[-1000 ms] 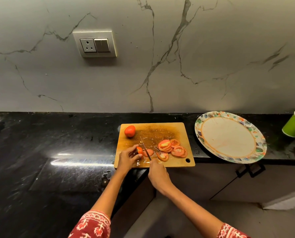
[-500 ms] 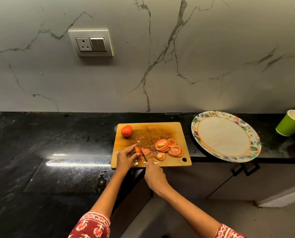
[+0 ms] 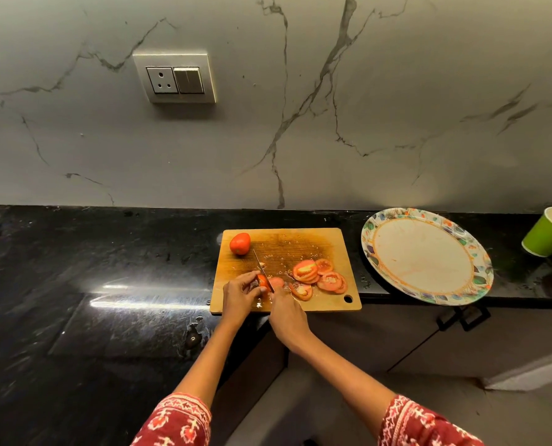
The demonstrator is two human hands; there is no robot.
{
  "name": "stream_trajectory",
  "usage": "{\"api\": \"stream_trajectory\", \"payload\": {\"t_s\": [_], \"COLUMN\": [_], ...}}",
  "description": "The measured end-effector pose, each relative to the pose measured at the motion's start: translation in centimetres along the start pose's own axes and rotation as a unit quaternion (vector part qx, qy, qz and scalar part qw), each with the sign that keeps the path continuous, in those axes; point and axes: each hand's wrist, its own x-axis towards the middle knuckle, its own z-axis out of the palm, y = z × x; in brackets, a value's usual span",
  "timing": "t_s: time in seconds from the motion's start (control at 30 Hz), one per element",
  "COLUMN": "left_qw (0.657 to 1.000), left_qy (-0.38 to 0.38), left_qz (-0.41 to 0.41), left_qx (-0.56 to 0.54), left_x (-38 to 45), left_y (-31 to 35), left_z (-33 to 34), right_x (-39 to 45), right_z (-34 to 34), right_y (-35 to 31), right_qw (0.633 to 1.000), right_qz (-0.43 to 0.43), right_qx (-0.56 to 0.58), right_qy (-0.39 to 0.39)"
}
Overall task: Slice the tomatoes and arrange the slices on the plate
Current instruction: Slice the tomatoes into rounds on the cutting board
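A wooden cutting board (image 3: 326,243) lies on the black counter. My left hand (image 3: 241,294) pinches the small remaining end of a tomato (image 3: 262,281) at the board's near left. My right hand (image 3: 286,312) grips a knife (image 3: 262,268) whose blade stands against that tomato piece, tip pointing away from me. Several cut slices (image 3: 316,275) lie on the board's right half. One whole tomato (image 3: 240,243) sits at the board's far left corner. A floral-rimmed plate (image 3: 427,255) with no slices on it lies to the right of the board.
A green paper cup (image 3: 550,231) stands at the far right of the counter. The black counter (image 3: 91,268) stretches to the left, its edge just below the board. A wall socket (image 3: 175,76) is on the marble backsplash.
The knife has stayed at the tomato end with both hands holding their grip. Only the camera view shifted slightly.
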Motion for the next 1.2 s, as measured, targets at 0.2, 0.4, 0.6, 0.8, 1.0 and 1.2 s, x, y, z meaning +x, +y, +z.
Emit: {"api": "stream_trajectory", "payload": {"t_s": [0.2, 0.4, 0.6, 0.8, 1.0, 1.2], "left_qw": [1.000, 1.000, 1.000, 1.000, 1.000, 1.000], "left_qy": [0.002, 0.017, 0.028, 0.009, 0.018, 0.009], "left_qz": [0.023, 0.019, -0.003, 0.017, 0.011, 0.009], "left_qx": [0.011, 0.007, 0.003, 0.021, 0.018, 0.025], "left_x": [0.1, -0.3, 0.1, -0.3, 0.2, -0.1], "left_y": [0.0, -0.5, -1.0, -0.7, -0.6, -1.0], "left_z": [0.1, 0.0, -0.2, 0.3, 0.2, 0.1], "right_x": [-0.9, 1.0, -0.9, 1.2, -0.1, 1.2], "right_z": [0.5, 0.3, 1.6, 1.3, 2.2, 1.9], "right_y": [0.9, -0.8, 0.7, 0.0, 1.6, 1.0], "right_qw": [1.000, 1.000, 1.000, 1.000, 0.998, 1.000], "right_qz": [0.006, -0.015, -0.009, -0.015, -0.004, 0.006], "right_qx": [-0.008, 0.020, -0.012, -0.007, -0.070, -0.016], "right_qy": [0.000, 0.017, 0.008, 0.018, 0.003, -0.011]}}
